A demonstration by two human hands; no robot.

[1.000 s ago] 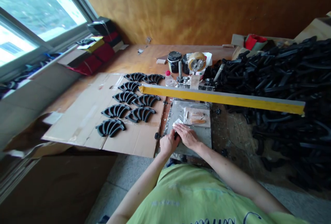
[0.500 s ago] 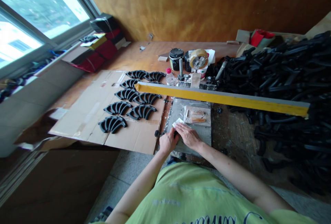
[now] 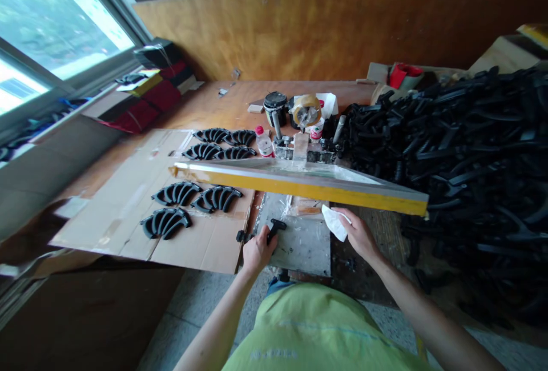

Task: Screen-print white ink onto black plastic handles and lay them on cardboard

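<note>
My left hand (image 3: 258,252) is closed around a black handle-shaped part (image 3: 277,226), whose T-shaped end sticks out above the fingers. It is over the left side of a grey metal plate (image 3: 299,248). My right hand (image 3: 358,235) pinches a crumpled white cloth or tissue (image 3: 336,223) right of the plate, apart from the left hand. Ahead of both hands, a yellow-edged frame (image 3: 308,184) with a pale mesh is raised across the bench. Brown strips under clear plastic (image 3: 309,209) lie on the plate below it.
Fanned bunches of black parts (image 3: 166,222) lie on flat cardboard (image 3: 115,188) at left. A large heap of black parts (image 3: 462,131) covers the right side. Behind the frame stand a red-capped bottle (image 3: 264,144), a dark tub (image 3: 275,107) and a tape roll (image 3: 306,111).
My hands have parted: the right has moved right with the white cloth or tissue, the left keeps the black part, now exposed. The view has shifted, and the frame appears lower and farther left.
</note>
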